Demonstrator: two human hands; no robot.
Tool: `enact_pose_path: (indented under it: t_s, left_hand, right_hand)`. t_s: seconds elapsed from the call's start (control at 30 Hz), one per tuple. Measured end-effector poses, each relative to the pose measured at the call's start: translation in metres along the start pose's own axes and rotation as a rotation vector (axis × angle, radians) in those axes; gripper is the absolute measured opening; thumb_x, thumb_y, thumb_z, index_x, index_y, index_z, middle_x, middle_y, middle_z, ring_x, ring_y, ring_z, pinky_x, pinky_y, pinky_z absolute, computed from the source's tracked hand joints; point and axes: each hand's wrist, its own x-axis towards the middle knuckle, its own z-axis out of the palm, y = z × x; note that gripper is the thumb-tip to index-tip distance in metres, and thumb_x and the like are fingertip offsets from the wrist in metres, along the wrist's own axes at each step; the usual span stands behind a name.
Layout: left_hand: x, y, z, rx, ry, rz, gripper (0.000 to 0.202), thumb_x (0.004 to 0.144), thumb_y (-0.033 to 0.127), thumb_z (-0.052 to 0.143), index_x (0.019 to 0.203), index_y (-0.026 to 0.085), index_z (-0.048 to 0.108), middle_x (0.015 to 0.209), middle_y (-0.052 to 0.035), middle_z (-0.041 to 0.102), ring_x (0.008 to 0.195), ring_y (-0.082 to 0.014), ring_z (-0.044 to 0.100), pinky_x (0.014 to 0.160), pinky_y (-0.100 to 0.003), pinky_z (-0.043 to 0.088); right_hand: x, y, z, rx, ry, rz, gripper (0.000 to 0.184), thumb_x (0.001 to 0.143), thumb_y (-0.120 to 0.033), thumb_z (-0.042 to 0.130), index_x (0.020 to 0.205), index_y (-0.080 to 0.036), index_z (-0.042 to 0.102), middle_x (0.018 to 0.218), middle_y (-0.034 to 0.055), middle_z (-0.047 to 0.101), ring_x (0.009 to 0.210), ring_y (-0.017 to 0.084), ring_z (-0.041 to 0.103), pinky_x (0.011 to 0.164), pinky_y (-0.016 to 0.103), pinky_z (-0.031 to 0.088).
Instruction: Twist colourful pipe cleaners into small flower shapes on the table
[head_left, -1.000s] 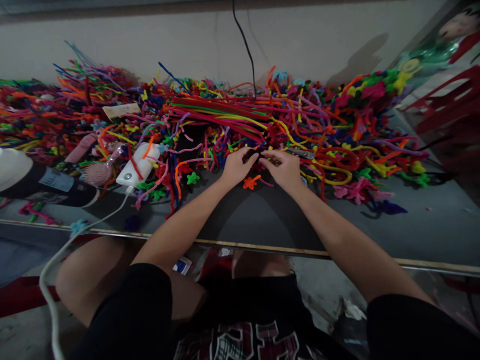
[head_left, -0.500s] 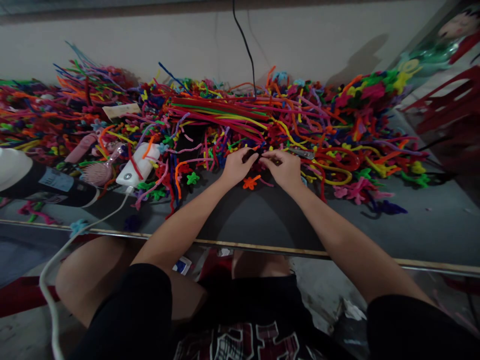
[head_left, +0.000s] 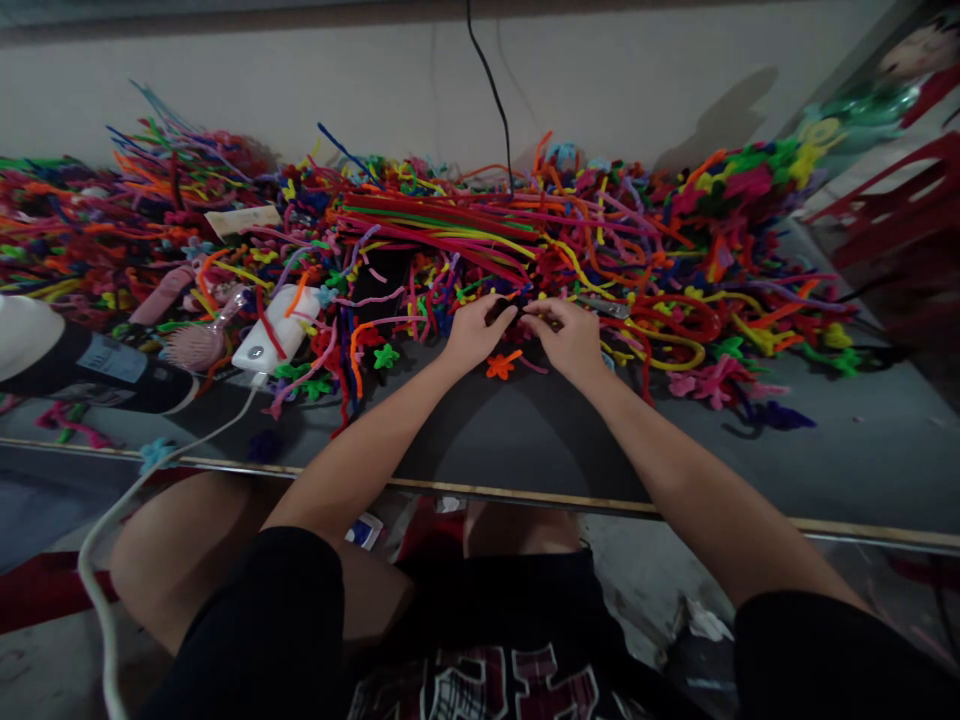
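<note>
My left hand [head_left: 475,333] is closed in a pinch at the front of the pipe cleaner heap, thumb and fingers around something small and dark. Facing it, my right hand [head_left: 568,338] also pinches, its fingertips a short way from the left ones. Whatever lies between the fingertips is too small and dim to name. Just below the hands an orange pipe cleaner flower [head_left: 501,364] rests on the grey table [head_left: 525,440]. Behind them stretches a bundle of straight pipe cleaners [head_left: 442,222], mostly red, with green, pink and yellow ones.
Left of my hands lie a white device [head_left: 276,328] with a cable, a pink hairbrush [head_left: 201,345] and a large dark bottle [head_left: 112,368] on its side. A green pipe cleaner flower [head_left: 385,356] sits nearby. A metal tool [head_left: 606,308] lies right of my right hand.
</note>
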Motion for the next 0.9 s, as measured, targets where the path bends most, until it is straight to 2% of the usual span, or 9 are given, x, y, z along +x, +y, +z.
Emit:
enact_pose_path:
  t_s: [0.27, 0.67, 0.9]
  left_hand:
    - [-0.0001, 0.0024, -0.0008, -0.003, -0.013, -0.015, 0.017, 0.088, 0.032, 0.055, 0.080, 0.018, 0.061, 0.064, 0.0012, 0.061, 0.059, -0.0106, 0.057, 0.058, -0.023, 0.045]
    - [-0.0005, 0.0011, -0.0008, 0.014, -0.012, 0.007, 0.019, 0.087, 0.033, 0.056, 0.075, 0.019, 0.060, 0.060, 0.0026, 0.059, 0.057, -0.0101, 0.056, 0.055, -0.022, 0.043]
    - [-0.0002, 0.0020, 0.0000, -0.114, -0.038, -0.041, 0.013, 0.086, 0.031, 0.059, 0.081, 0.019, 0.061, 0.063, 0.0027, 0.061, 0.054, -0.0092, 0.058, 0.055, -0.022, 0.046]
  right_hand:
    - [-0.0005, 0.0009, -0.0009, -0.005, -0.004, -0.011, 0.011, 0.081, -0.031, 0.067, 0.087, -0.023, 0.073, 0.082, 0.0029, 0.073, 0.074, 0.019, 0.067, 0.071, 0.034, 0.052]
    - [0.0008, 0.0007, -0.0038, -0.048, -0.020, -0.028, 0.012, 0.082, -0.033, 0.066, 0.084, -0.024, 0.073, 0.079, 0.0029, 0.072, 0.073, 0.019, 0.066, 0.072, 0.034, 0.052]
    - [0.0001, -0.0007, -0.0022, -0.034, 0.002, -0.035, 0.013, 0.083, -0.033, 0.065, 0.085, -0.023, 0.072, 0.079, 0.0032, 0.072, 0.071, 0.018, 0.066, 0.069, 0.033, 0.052]
